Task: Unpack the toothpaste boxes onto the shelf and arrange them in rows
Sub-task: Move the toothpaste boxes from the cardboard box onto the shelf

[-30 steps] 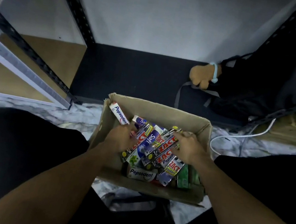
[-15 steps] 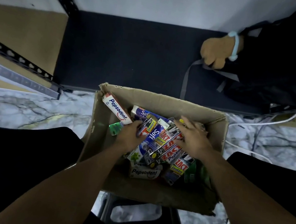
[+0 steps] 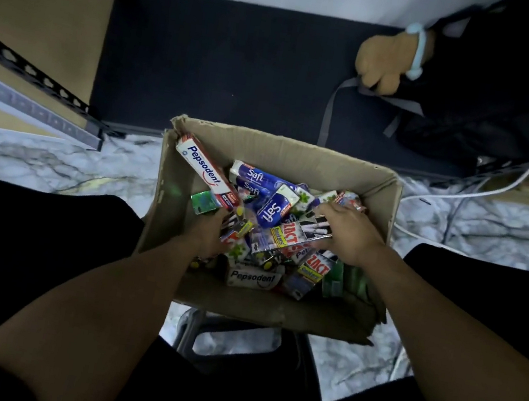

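An open cardboard box (image 3: 285,150) sits on the floor between my knees, full of several jumbled toothpaste boxes. A white Pepsodent box (image 3: 206,174) leans against its left wall, and blue Safi boxes (image 3: 270,208) lie in the middle. My right hand (image 3: 349,233) grips the end of a red and black Zact box (image 3: 299,235), lifted above the pile. Down in the pile at the left, my left hand (image 3: 211,233) has its fingers curled around small boxes; it is blurred. The dark shelf board (image 3: 225,66) lies just beyond the box.
Another person's hand (image 3: 380,62) with a light blue wristband holds a grey strap of a black bag (image 3: 480,96) on the shelf's right side. Black perforated shelf posts (image 3: 27,72) stand at the left. A white cable (image 3: 486,190) runs over the marble floor at the right.
My right hand has closed on a Zact box and raised it from the pile. My left hand has dug lower into the left of the box. The view has tilted down.
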Demonstrator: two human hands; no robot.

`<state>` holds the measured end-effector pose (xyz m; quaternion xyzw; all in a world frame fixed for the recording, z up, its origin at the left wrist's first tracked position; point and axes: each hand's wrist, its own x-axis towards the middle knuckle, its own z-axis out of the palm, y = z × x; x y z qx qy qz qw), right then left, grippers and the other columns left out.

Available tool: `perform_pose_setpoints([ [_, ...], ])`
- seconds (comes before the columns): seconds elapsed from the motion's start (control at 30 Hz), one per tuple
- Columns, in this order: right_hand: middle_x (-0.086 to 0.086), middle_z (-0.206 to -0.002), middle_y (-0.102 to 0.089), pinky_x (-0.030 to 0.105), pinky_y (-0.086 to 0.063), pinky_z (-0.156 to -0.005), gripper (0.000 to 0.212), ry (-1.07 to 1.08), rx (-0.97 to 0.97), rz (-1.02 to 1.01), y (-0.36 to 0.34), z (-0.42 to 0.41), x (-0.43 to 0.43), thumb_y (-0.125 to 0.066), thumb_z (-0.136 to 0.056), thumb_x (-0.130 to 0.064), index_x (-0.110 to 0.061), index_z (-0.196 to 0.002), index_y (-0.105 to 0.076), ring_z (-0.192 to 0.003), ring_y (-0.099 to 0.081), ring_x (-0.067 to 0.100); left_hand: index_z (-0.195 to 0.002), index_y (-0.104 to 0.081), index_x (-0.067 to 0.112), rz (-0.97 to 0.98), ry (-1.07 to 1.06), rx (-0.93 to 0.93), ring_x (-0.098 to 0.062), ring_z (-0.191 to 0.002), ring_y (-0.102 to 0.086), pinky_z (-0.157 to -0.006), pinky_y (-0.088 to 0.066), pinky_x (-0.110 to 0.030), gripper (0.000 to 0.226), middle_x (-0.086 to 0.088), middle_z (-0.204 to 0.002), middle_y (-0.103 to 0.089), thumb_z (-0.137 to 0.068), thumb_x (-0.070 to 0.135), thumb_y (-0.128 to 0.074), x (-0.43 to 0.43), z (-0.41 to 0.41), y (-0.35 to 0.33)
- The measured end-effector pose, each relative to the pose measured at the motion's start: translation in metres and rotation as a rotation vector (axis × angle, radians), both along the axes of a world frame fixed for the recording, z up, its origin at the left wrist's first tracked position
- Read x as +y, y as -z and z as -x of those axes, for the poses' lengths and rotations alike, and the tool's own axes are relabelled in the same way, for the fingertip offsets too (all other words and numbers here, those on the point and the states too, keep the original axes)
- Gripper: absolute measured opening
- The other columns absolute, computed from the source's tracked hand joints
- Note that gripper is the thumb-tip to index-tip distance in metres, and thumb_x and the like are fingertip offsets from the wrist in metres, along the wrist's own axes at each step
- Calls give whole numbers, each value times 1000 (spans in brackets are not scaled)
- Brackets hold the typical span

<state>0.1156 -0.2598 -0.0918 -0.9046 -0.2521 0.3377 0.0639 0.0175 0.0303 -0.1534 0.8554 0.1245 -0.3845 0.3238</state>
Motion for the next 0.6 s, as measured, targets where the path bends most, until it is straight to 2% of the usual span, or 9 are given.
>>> perform_pose_setpoints([
  [0.07,3,-139,-49,39,-43,-98,65,56,49,-58,-4,10,-3,-75,-80,-47,-23,-135,-48,-124,-47,29,-148,-34,15,-17,0,-10,-30,-130,-51,-105,-45,-40,87,-9,-143,-53,-76,19,-84,3,7,-4],
  [0.17,6,-138,-50,38,-44,-99,63,117,91,-116,-10,18,-5,-74,-83,-44,-19,-135,-50,-123,-50,27,-135,-42,15,-33,-80,-72,-28,-121,-58,-97,-47,-35,70,-7,-132,-62,-78,22,-82,-1,3,-21],
  [0.23,6,-133,-56,37,-46,-97,62,162,74,-130,-14,23,-7,-76,-82,-41,-16,-133,-52,-119,-54,26,-130,-41,18,-38,-129,-138,-28,-114,-62,-93,-49,-36,65,-6,-125,-65,-79,28,-80,-6,-2,-35],
  [0.37,2,-119,-66,33,-50,-86,53,307,5,-164,-30,27,-13,-79,-80,-38,-19,-125,-57,-103,-62,22,-144,-36,27,-155,-24,-350,-30,-113,-61,-88,-46,-36,68,-7,-127,-65,-87,37,-72,-18,-3,-66],
  [0.47,2,-109,-68,34,-51,-83,45,384,-45,-263,-53,23,-15,-80,-80,-33,-19,-118,-58,-96,-64,22,-154,-26,34,-282,3,-458,-32,-124,-52,-95,-38,-44,74,-8,-134,-59,-91,53,-60,-22,2,-84],
  [0.53,2,-105,-68,34,-50,-81,42,387,-82,-323,-72,20,-16,-79,-81,-29,-16,-115,-57,-94,-63,22,-156,-21,33,-295,-25,-500,-31,-125,-48,-97,-36,-48,77,-9,-133,-56,-92,58,-55,-22,4,-94],
  [0.6,0,-102,-68,31,-47,-78,41,387,-123,-368,-92,19,-18,-78,-82,-26,-15,-115,-56,-93,-62,19,-157,-21,28,-249,-52,-591,-32,-117,-52,-91,-42,-43,79,-14,-122,-58,-92,55,-58,-23,2,-111],
])
